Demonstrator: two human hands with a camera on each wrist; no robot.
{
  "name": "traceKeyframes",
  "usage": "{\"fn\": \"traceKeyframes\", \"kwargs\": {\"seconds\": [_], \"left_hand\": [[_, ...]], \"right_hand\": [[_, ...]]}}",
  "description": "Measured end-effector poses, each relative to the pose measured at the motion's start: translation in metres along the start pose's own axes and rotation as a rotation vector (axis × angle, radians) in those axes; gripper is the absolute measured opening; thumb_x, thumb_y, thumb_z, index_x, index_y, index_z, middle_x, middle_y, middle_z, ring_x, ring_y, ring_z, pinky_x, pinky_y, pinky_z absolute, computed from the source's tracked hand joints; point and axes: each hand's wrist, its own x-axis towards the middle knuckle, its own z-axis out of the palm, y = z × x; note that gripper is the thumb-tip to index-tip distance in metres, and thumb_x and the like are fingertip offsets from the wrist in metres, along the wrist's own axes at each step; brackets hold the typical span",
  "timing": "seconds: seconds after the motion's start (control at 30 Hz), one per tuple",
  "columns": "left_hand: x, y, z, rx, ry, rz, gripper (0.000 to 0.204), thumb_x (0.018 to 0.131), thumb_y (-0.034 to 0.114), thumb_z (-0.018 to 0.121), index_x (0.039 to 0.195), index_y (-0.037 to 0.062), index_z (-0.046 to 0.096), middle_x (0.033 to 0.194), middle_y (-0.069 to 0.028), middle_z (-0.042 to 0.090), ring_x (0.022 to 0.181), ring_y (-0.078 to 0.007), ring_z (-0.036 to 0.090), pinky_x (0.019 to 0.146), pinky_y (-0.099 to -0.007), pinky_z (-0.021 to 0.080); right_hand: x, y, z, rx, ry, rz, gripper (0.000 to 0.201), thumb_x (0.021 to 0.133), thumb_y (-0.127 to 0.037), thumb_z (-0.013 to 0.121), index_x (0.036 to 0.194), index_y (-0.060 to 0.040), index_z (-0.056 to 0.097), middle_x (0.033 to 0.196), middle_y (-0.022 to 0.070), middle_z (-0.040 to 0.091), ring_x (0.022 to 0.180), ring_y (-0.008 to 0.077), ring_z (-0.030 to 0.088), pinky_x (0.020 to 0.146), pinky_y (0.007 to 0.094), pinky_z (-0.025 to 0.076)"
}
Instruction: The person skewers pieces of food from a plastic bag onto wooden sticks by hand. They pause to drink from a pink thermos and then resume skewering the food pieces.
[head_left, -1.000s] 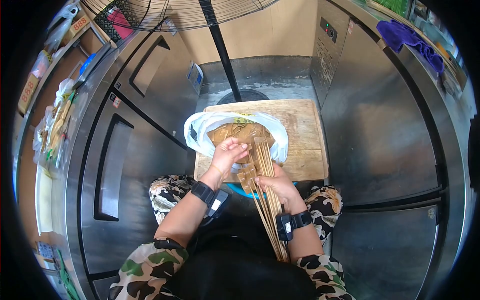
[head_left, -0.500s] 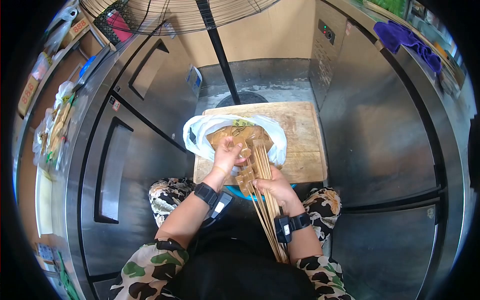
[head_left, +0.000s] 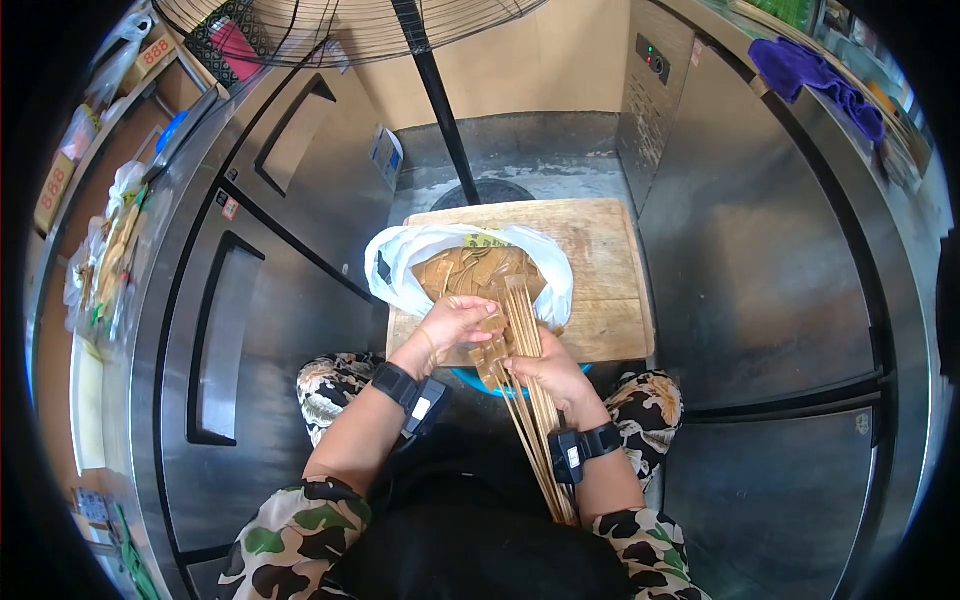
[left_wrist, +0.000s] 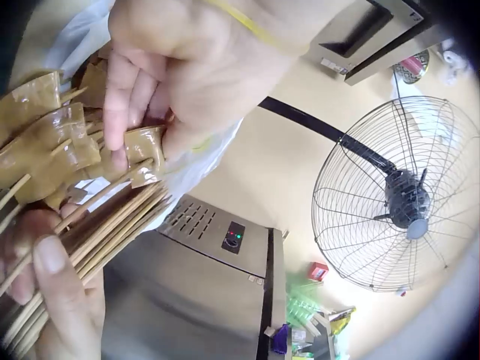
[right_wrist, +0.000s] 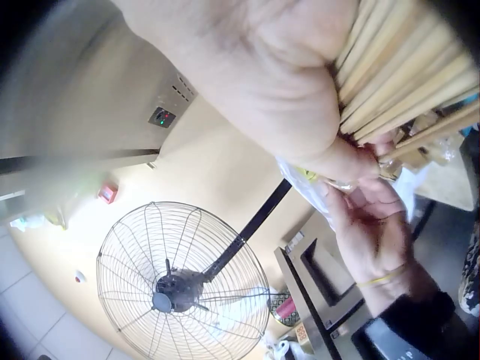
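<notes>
Left hand (head_left: 455,325), pinching a brown piece (left_wrist: 142,144); right hand (head_left: 556,377), curled round skewers (left_wrist: 112,238), which could slide out should its grip slacken.

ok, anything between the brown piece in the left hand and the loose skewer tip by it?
Nothing visible: the left hand pinches the brown piece right at the skewer tip. The bundled skewers sit beside it.

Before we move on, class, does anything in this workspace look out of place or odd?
Two mild oddities: the purple cloth hangs crumpled over the counter edge, and whitish patches mark the floor behind the wooden board, perhaps wet or worn.
</notes>
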Motion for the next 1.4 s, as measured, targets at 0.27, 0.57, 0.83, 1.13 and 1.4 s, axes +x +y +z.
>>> {"fn": "traceKeyframes", "kwargs": {"seconds": [0.27, 0.57, 0.83, 1.13, 1.4], "left_hand": [[0.002, -0.003, 0.010, -0.150, 0.146, 0.129, 0.028, 0.090, 0.011, 0.055, 0.118, 0.0069, 0.054, 0.098, -0.0069, 0.066, 0.086, -0.0134, 0.063, 0.069, -0.0233, 0.052], [0.004, -0.005, 0.011, -0.088, 0.141, 0.201, 0.017, 0.089, 0.009, 0.056, 0.105, 0.0073, 0.062, 0.097, -0.0050, 0.066, 0.082, -0.0095, 0.062, 0.065, -0.0206, 0.049], [-0.015, -0.023, 0.028, 0.052, 0.077, 0.246, 0.015, 0.087, 0.009, 0.059, 0.101, 0.0102, 0.064, 0.081, 0.0047, 0.062, 0.068, -0.0020, 0.053, 0.059, -0.0167, 0.045], [-0.006, -0.062, 0.022, 0.241, 0.193, 0.272, 0.021, 0.082, 0.001, 0.062, 0.100, 0.0063, 0.053, 0.071, 0.0023, 0.058, 0.059, -0.0056, 0.054, 0.047, -0.0189, 0.046], [0.022, -0.048, 0.002, 0.371, 0.343, 0.229, 0.007, 0.085, 0.009, 0.060, 0.090, 0.0039, 0.064, 0.071, -0.0024, 0.062, 0.052, -0.0083, 0.055, 0.047, -0.0226, 0.048]], "right_hand": [[0.000, -0.002, 0.000, 0.005, -0.007, -0.008, 0.038, 0.074, 0.003, 0.063, 0.110, 0.0001, 0.050, 0.083, 0.0039, 0.059, 0.063, 0.0093, 0.054, 0.056, 0.0226, 0.044], [-0.003, -0.007, 0.005, 0.013, 0.010, -0.011, 0.031, 0.074, 0.003, 0.064, 0.102, -0.0019, 0.049, 0.075, 0.0012, 0.054, 0.058, 0.0080, 0.051, 0.051, 0.0216, 0.042], [-0.002, -0.005, -0.001, 0.035, 0.026, -0.027, 0.039, 0.073, 0.002, 0.063, 0.110, 0.0001, 0.050, 0.084, 0.0035, 0.059, 0.065, 0.0089, 0.055, 0.056, 0.0224, 0.045], [-0.002, 0.004, 0.004, -0.208, 0.247, -0.137, 0.041, 0.075, 0.001, 0.063, 0.113, -0.0009, 0.048, 0.080, 0.0023, 0.058, 0.063, 0.0080, 0.053, 0.054, 0.0212, 0.044], [-0.004, 0.002, -0.010, 0.015, 0.082, -0.010, 0.040, 0.075, -0.003, 0.061, 0.113, -0.0001, 0.049, 0.086, 0.0025, 0.059, 0.068, 0.0087, 0.055, 0.060, 0.0231, 0.046]]}}
